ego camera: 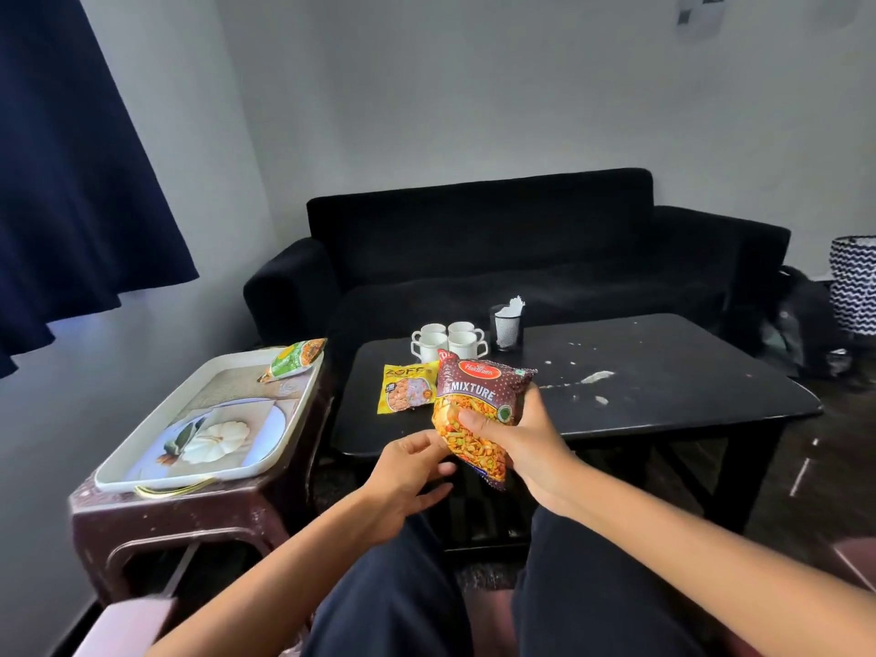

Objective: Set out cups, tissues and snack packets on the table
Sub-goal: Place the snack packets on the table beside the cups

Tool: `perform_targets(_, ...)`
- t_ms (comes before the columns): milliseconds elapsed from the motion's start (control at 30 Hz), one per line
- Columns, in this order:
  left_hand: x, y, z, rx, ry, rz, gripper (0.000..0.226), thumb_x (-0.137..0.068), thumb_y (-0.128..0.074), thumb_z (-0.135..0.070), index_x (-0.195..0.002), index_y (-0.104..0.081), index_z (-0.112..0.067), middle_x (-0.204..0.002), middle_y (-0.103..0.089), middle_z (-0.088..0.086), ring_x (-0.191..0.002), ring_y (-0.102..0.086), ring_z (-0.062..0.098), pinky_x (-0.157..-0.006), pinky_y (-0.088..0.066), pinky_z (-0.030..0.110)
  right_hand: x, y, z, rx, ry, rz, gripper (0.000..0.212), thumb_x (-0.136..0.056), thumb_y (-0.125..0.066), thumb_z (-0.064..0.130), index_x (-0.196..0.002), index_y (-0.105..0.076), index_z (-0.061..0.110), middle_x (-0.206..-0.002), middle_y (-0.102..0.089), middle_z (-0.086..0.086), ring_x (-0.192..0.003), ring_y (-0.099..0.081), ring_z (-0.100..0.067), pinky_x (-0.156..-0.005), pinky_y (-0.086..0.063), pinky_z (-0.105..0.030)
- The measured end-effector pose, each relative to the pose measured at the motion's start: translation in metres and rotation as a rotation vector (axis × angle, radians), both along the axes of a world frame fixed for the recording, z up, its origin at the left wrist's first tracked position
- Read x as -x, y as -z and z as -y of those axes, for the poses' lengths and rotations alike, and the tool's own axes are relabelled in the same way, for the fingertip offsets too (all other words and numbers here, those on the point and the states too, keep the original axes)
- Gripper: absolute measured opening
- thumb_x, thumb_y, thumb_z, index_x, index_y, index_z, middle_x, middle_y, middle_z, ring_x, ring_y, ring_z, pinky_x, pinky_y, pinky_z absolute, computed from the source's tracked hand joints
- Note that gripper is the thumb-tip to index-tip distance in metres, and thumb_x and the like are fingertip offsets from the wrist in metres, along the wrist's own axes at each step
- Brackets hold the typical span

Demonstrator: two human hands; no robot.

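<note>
Seated position noted, dark trouser legs lowest in view, both bare forearms reaching forward. Right hand gripping a maroon "Mixture" snack packet, fingers curled round its lower half, thumb across the front; packet held tilted above the near edge of the black table, not resting on it. Packet sealed, plump, maroon top band with red logo, orange-yellow snack pictured below. Left hand just beside the packet's lower corner, fingers loosely curled and narrow, fingertips at or near the wrapper; actual contact cannot be told. Left of the knees, a brown plastic stool carrying a white printed tray, with a green snack packet lying at the tray's far corner. On the table's near-left part, a yellow snack packet lying flat, partly behind the held one. Beyond it, four white cups grouped tightly, and just right of them a black mesh holder with white tissues. Table's right half bare apart from pale scuffs. Black sofa directly behind the table.
</note>
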State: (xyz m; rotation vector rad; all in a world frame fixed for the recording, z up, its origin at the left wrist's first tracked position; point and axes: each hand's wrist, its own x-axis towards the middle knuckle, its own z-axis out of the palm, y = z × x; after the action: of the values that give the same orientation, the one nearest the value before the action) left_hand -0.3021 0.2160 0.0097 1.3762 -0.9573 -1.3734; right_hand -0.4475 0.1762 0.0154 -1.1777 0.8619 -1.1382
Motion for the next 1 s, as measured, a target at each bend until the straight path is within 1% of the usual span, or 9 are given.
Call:
perform_targets(100, 0.002, -0.003, 0.001, 0.048, 0.03, -0.017, 0.025, -0.091, -0.06, -0.031, -0.067, -0.066, -0.025, -0.068, -0.064, -0.012, -0.061, -0.055, 0.0, -0.067, -0.053, 0.022, 0.002, -0.004, -0.002, -0.025, -0.013, 0.045, 0.075, -0.059, -0.084, 0.021, -0.12, -0.042, 0.024, -0.115, -0.065, -0.001, -0.106, -0.064, -0.016, -0.092, -0.053, -0.042)
perform_targets(200, 0.006, -0.004, 0.002, 0.124, 0.033, 0.021, 0.02, -0.092, -0.057, -0.033, -0.077, -0.062, -0.022, -0.065, -0.061, -0.009, -0.067, -0.056, 0.002, -0.07, -0.055, 0.022, 0.003, -0.006, -0.003, -0.043, 0.009, 0.054, 0.068, -0.064, -0.083, 0.016, -0.119, -0.043, 0.023, -0.115, -0.065, -0.002, -0.105, -0.064, -0.018, -0.09, -0.054, -0.042)
perform_targets(333, 0.012, -0.008, 0.003, 0.227, -0.017, 0.055, 0.021, -0.097, -0.051, -0.03, -0.088, -0.06, -0.013, -0.071, -0.062, -0.001, -0.081, -0.063, 0.01, -0.078, -0.054, 0.026, 0.005, -0.013, 0.001, -0.093, 0.077, 0.141, 0.057, -0.074, -0.077, 0.008, -0.12, -0.043, 0.017, -0.111, -0.066, -0.005, -0.095, -0.068, -0.019, -0.071, -0.058, -0.035)
perform_targets(400, 0.014, -0.011, 0.003, 0.265, -0.041, 0.063, 0.021, -0.099, -0.048, -0.026, -0.098, -0.059, -0.009, -0.079, -0.064, 0.006, -0.09, -0.067, 0.018, -0.081, -0.054, 0.028, 0.006, -0.018, 0.003, -0.114, 0.086, 0.194, 0.056, -0.076, -0.074, 0.007, -0.122, -0.044, 0.014, -0.111, -0.067, -0.007, -0.093, -0.069, -0.02, -0.068, -0.058, -0.036)
perform_targets(500, 0.018, -0.015, 0.003, 0.306, -0.068, 0.029, 0.018, -0.1, -0.044, -0.024, -0.094, -0.053, -0.009, -0.076, -0.069, 0.002, -0.082, -0.071, 0.015, -0.072, -0.056, 0.022, 0.007, -0.024, 0.006, -0.154, 0.11, 0.244, 0.056, -0.077, -0.073, 0.006, -0.124, -0.044, 0.01, -0.113, -0.066, -0.01, -0.095, -0.068, -0.024, -0.069, -0.057, -0.04)
perform_targets(567, 0.021, -0.017, 0.002, 0.284, -0.076, -0.061, 0.017, -0.101, -0.041, -0.022, -0.095, -0.051, -0.01, -0.078, -0.069, 0.001, -0.077, -0.069, 0.012, -0.066, -0.056, 0.021, 0.008, -0.026, 0.008, -0.194, 0.135, 0.287, 0.053, -0.078, -0.072, 0.005, -0.123, -0.044, 0.008, -0.114, -0.065, -0.013, -0.094, -0.067, -0.026, -0.068, -0.056, -0.043)
perform_targets(700, 0.026, -0.014, 0.002, 0.201, -0.072, -0.203, 0.017, -0.102, -0.04, -0.022, -0.096, -0.053, -0.012, -0.083, -0.07, 0.0, -0.077, -0.066, 0.01, -0.075, -0.056, 0.028, 0.009, -0.025, 0.009, -0.269, 0.182, 0.346, 0.051, -0.079, -0.07, 0.004, -0.124, -0.045, 0.004, -0.116, -0.063, -0.018, -0.096, -0.065, -0.032, -0.076, -0.053, -0.051)
perform_targets(867, 0.019, -0.009, 0.003, 0.269, -0.177, -0.045, 0.011, -0.095, -0.054, -0.026, -0.092, -0.057, -0.016, -0.092, -0.07, 0.0, -0.086, -0.069, 0.015, -0.074, -0.054, 0.026, 0.01, -0.017, 0.007, -0.261, 0.179, 0.326, 0.051, -0.079, -0.071, 0.006, -0.122, -0.044, 0.008, -0.112, -0.064, -0.013, -0.093, -0.066, -0.027, -0.068, -0.055, -0.044)
perform_targets(1000, 0.013, -0.008, 0.004, 0.312, -0.206, 0.002, 0.012, -0.093, -0.058, -0.026, -0.088, -0.064, -0.018, -0.078, -0.07, -0.004, -0.079, -0.066, 0.012, -0.074, -0.054, 0.025, 0.007, -0.014, 0.005, -0.226, 0.153, 0.287, 0.049, -0.078, -0.072, 0.005, -0.117, -0.045, 0.013, -0.11, -0.066, -0.008, -0.09, -0.066, -0.021, -0.064, -0.055, -0.039)
